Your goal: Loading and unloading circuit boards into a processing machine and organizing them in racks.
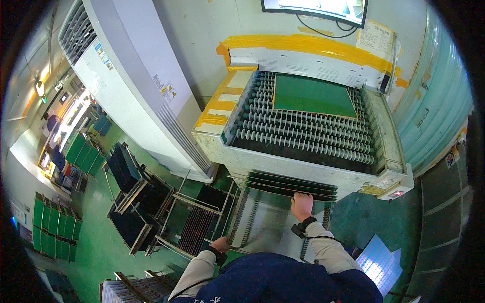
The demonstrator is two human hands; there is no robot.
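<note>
Here | right hand point(302, 205) curled onto dark panel point(275, 188) | left hand point(221, 245) at rack point(248, 222), closure unclear

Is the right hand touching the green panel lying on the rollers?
Apart. The head view shows several rollers and the white front wall between the right hand and the green panel.

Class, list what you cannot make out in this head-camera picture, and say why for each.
All in the head view:
- Right hand: its fingertips, hidden by the hand itself.
- Left hand: its exact grip, too small to tell.
- Rack: its near end, covered by the dark blue top.
- Green panel: its underside, face down on the rollers.
- Monitor: cut off by the upper edge.
</note>
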